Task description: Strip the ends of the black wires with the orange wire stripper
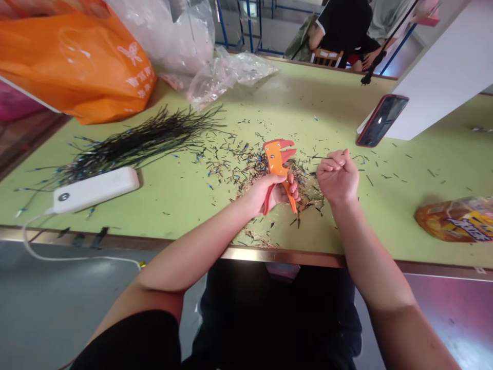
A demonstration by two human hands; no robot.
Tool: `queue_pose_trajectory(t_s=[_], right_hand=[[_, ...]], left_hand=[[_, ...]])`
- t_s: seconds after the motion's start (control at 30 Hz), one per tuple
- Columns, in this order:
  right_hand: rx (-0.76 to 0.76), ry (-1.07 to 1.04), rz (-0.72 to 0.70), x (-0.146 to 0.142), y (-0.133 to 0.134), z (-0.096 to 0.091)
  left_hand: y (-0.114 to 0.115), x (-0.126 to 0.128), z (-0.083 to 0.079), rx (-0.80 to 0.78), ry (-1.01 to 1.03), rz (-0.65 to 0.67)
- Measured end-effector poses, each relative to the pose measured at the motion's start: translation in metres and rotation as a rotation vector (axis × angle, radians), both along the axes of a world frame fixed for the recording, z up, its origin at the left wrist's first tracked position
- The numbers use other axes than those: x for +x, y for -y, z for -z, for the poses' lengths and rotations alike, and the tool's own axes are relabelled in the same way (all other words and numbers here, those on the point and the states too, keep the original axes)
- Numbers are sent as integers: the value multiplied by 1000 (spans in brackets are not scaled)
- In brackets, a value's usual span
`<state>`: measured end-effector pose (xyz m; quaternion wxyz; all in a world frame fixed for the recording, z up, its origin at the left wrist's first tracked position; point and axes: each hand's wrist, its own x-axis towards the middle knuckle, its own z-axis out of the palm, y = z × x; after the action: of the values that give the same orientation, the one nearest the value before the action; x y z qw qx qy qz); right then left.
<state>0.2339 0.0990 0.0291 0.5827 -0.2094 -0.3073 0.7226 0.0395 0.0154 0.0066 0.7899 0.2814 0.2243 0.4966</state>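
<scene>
My left hand (265, 192) is wrapped round the handles of an orange and red wire stripper (276, 160). Its red jaws stand apart and point right, with nothing visible between them. To the right, my right hand (339, 179) is closed with the fingers curled up. A thin black wire (314, 157) sticks out leftward from its fingertips, short of the stripper's jaws. Beneath both hands lies a litter of wire offcuts (250, 159), mostly black with some copper-coloured and blue bits. A bundle of black wires (150, 137), some with blue ends, lies at the left.
A white power bank (96, 190) with a cable lies near the table's front left. Behind are an orange bag (84, 67) and clear plastic bags (227, 72). A phone (382, 121) leans on a white panel (442, 67); a bottle (454, 220) lies right. People sit beyond the table.
</scene>
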Motion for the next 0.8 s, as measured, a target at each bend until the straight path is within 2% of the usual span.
queue_pose_trajectory(t_s=[0.13, 0.27, 0.6, 0.8], right_hand=[[-68, -60, -11, -2, 7, -8], [-97, -3, -8, -5, 11, -11], [-94, -55, -120, -10, 14, -5], [-122, -17, -126, -13, 17, -7]], left_hand=[[0, -1, 5, 40, -8, 108], [2, 1, 7, 64, -36, 165], [4, 6, 7, 50, -93, 114], [4, 6, 4, 23, -150, 98]])
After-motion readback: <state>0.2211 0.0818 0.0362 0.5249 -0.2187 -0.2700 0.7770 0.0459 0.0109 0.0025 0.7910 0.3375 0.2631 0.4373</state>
